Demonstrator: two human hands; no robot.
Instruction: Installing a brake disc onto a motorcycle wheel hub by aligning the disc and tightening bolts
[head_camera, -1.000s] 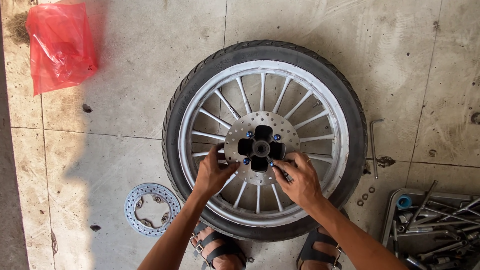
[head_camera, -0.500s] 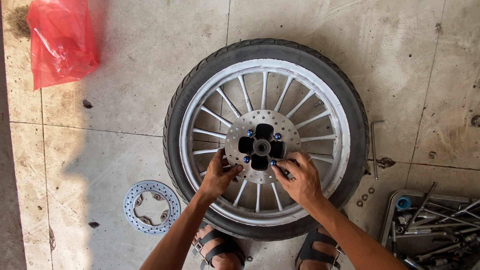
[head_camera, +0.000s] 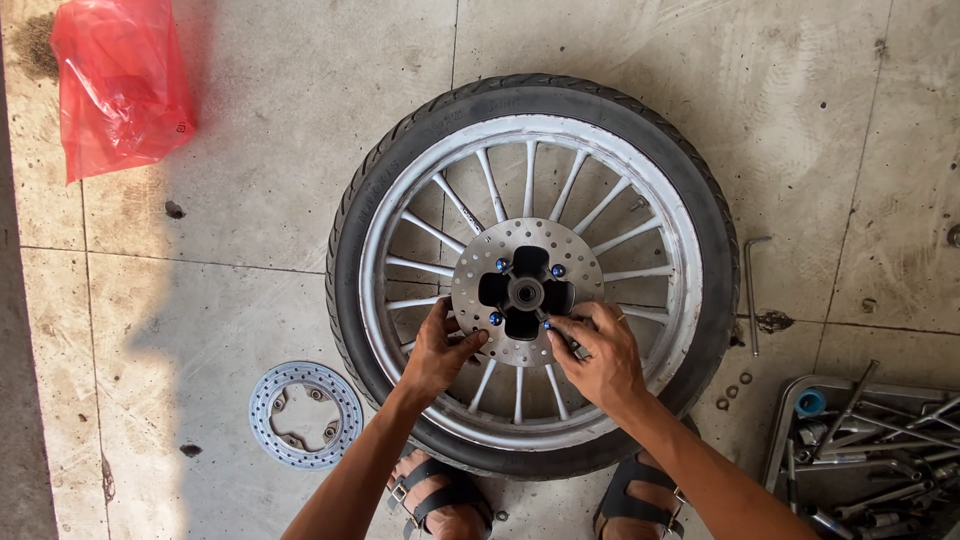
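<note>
A motorcycle wheel with a black tyre and silver spokes lies flat on the concrete floor. A drilled brake disc sits on its hub, with small blue bolts around the black centre. My left hand rests its fingertips on the disc's near-left edge beside a blue bolt. My right hand pinches a blue bolt at the disc's near-right edge; a small metal tool seems to lie under its fingers. My sandalled feet stand at the tyre's near side.
A second brake disc lies on the floor to the left of the wheel. A red plastic bag sits at the far left. A hex key and small washers lie right of the tyre. A metal tray of tools stands at the lower right.
Both hands stay at the disc's near edge. The left hand's fingers have shifted slightly toward the near-left bolt, and the right hand's fingers have worked on the near-right bolt.
</note>
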